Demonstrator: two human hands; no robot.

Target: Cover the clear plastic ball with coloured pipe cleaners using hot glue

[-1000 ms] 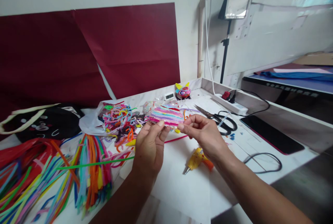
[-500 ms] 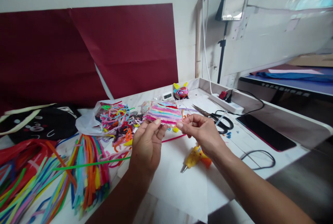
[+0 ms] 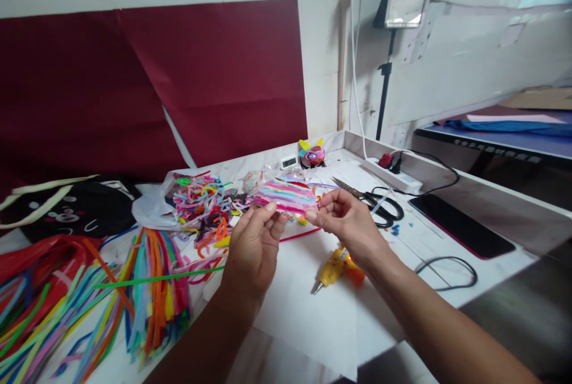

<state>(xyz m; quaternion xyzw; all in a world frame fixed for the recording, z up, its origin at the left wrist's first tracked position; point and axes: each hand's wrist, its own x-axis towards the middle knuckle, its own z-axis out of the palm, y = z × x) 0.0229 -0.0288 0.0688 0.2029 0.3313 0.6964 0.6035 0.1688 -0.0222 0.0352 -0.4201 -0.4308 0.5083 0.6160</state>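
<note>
A striped panel of pipe cleaners (image 3: 288,194) in pink, white, blue and purple is held up between my two hands above the table. My left hand (image 3: 254,244) pinches its lower left edge, thumb on top and the other fingers curled beneath. At the lower right corner, the thumb and fingertips of my right hand (image 3: 348,220) close on the edge. A yellow glue gun (image 3: 333,269) lies below my right hand, nozzle to the lower left and partly hidden by the forearm. Black-handled scissors (image 3: 379,205) rest just beyond that hand.
Long pipe cleaners (image 3: 154,289) fan out at left, beside a plastic bag (image 3: 154,208) of cut pieces. At the back stand a colourful figure with yellow horns (image 3: 313,153) and a small digital timer (image 3: 289,162). A power strip (image 3: 393,174) and phone (image 3: 462,226) lie at right.
The camera view has shifted slightly, so the background sits a little higher and farther right. Both hands keep hold of the striped panel, with little visible movement.
</note>
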